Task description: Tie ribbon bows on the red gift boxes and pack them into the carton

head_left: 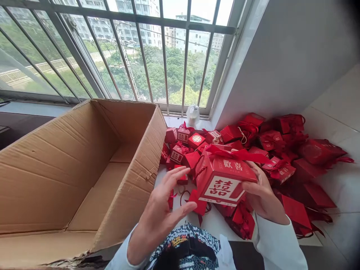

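in the head view, your right hand (260,191) grips a red, faceted, house-shaped cardboard gift box (225,183) by its right side, thumb laid along the front and fingers curled behind. your left hand (160,212) is spread and relaxed, holding nothing, its fingertips and thumb just beside the box's left side; you cannot tell from here whether they brush it.

the box you hold is tilted above a smooth white ledge (212,225), right of a large brown corrugated cardboard carton (42,168) and in front of a loose heap of smaller and similar red paper boxes (197,139). its card has a soft sheen, with crisp folded edges and sloping upper faces. a white panel on the front carries a bold red double-happiness character, and two pale characters are printed on the slope above. a glossy red fabric ribbon (242,155) stretches across its top, and a twisted dark red cord (200,170) hangs at its left.

the carton's matte walls are creased and scuffed, with a ragged lower rim near you; its top is open, showing the folded floor. behind the heap, a crumpled whitish plastic bag (192,115) sits by smooth metal window bars (164,63). the wall at far right is pale glossy tile (340,112).
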{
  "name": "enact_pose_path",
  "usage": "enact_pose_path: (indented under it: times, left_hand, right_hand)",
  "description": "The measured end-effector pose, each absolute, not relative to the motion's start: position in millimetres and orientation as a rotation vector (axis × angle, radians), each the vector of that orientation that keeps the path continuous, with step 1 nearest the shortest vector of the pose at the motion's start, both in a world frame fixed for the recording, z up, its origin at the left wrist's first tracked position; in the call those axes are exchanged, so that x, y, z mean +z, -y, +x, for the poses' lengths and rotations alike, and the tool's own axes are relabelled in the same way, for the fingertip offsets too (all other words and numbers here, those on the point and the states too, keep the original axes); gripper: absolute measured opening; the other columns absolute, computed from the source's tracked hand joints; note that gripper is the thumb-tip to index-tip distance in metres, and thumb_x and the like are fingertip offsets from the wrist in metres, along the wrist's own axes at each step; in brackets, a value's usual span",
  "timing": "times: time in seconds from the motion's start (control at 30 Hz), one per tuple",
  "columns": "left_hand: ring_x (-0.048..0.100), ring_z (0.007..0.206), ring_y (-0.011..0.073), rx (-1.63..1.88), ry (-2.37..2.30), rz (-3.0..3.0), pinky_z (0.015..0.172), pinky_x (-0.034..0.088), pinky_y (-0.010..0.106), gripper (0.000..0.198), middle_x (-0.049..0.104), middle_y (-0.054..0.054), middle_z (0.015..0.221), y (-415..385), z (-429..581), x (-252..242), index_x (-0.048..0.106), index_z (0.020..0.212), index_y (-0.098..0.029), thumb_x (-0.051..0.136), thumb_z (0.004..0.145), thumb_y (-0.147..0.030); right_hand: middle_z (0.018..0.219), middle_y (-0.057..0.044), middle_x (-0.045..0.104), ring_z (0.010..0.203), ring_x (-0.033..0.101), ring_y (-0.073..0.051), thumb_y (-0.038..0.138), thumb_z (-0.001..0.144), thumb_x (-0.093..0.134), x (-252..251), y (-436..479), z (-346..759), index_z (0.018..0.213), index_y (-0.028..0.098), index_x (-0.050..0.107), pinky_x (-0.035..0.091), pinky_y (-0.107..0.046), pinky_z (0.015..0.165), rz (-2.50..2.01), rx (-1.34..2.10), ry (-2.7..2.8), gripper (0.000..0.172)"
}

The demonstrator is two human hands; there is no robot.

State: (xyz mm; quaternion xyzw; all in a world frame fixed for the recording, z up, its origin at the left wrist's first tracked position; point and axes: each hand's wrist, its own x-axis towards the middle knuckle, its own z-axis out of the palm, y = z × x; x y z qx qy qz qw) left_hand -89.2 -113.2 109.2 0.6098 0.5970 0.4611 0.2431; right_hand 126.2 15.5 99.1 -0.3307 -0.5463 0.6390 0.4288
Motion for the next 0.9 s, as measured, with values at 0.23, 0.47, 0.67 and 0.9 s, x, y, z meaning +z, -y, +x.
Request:
enact_pose_path:
  times: [0.23, 0.47, 0.67, 0.9]
  left_hand:
    - [0.048, 0.123, 0.031, 1.163, -2.067, 2.019, 0.095, 0.052, 0.038, 0.082, 0.047, 0.008, 0.138, 177.9, -106.9, 180.4, 0.033, 0.142, -0.029, 0.073, 0.071, -0.041]
    - [0.061, 0.106, 0.0293, 0.955, -1.98, 2.213, 0.085, 0.053, 0.044, 0.079, 0.06, 0.006, 0.115, 132.8, -124.4, 245.9, 0.05, 0.13, -0.028, 0.075, 0.059, -0.055]
    - [0.063, 0.098, 0.023, 0.749, -1.966, 2.164, 0.085, 0.049, 0.032, 0.067, 0.066, 0.001, 0.098, 114.1, -149.9, 257.1, 0.054, 0.124, -0.026, 0.072, 0.061, -0.042]
    - [0.058, 0.109, 0.0247, 0.44, -2.12, 2.085, 0.089, 0.045, 0.032, 0.082, 0.062, 0.004, 0.116, 152.2, -213.2, 276.1, 0.046, 0.133, -0.025, 0.073, 0.057, -0.041]
  right_hand:
    - [0.105, -0.006, 0.069, 0.094, 0.066, -0.032, 0.037, 0.055, 0.083, 120.1, -15.2, 99.1, 0.109, 0.027, 0.058, 0.059, -0.043, 0.072, -0.633, 1.727, 1.561, 0.061]
    - [0.126, -0.008, 0.059, 0.112, 0.059, -0.029, 0.031, 0.058, 0.082, 148.9, -0.4, 34.6, 0.135, 0.026, 0.039, 0.054, -0.042, 0.089, -0.248, 1.867, 1.774, 0.088]
    - [0.123, -0.007, 0.059, 0.11, 0.059, -0.027, 0.039, 0.057, 0.083, 157.4, 12.7, -3.8, 0.132, 0.025, 0.044, 0.053, -0.042, 0.09, -0.167, 1.695, 1.847, 0.085]
    - [0.149, -0.004, 0.03, 0.138, 0.025, -0.028, 0.043, 0.065, 0.078, 146.1, 9.5, -43.5, 0.141, 0.03, 0.033, 0.024, -0.05, 0.114, -0.122, 1.223, 2.05, 0.089]
